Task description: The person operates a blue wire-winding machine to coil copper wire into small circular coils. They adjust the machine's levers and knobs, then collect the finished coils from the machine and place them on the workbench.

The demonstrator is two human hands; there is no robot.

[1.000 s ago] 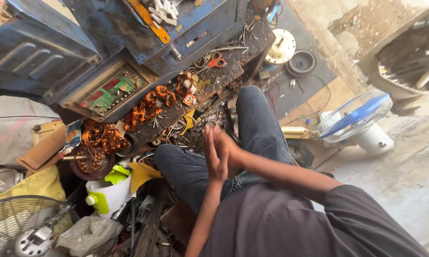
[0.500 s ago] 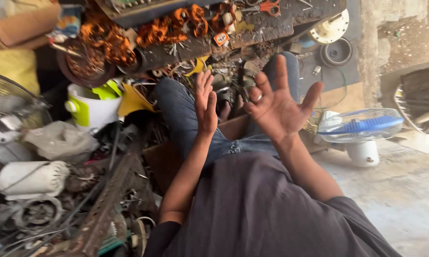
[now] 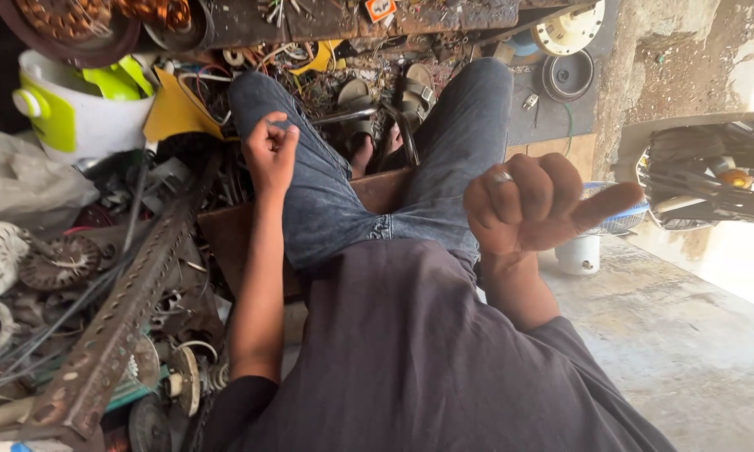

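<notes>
I sit with my knees in blue jeans [image 3: 326, 192] spread in front of me. My left hand [image 3: 270, 151] rests above my left thigh with its fingers curled shut and nothing visible in it. My right hand [image 3: 532, 205] is raised close to the camera as a closed fist with the thumb stuck out to the right; a ring is on one finger. It holds nothing. My sandalled feet [image 3: 385, 105] show between my knees, below a cluttered workbench edge [image 3: 326, 21].
A white and green plastic appliance [image 3: 84, 105] and a yellow sheet [image 3: 176, 109] lie at the left. A rusty perforated angle bar [image 3: 126, 310], motor parts and wires fill the lower left. A small fan [image 3: 599, 230] stands behind my right hand on the concrete floor [image 3: 687, 351].
Both hands were pressed together, then opened with fingers spread; now both are closed, the right one in a fist with its thumb out. The camera has tilted down towards my lap.
</notes>
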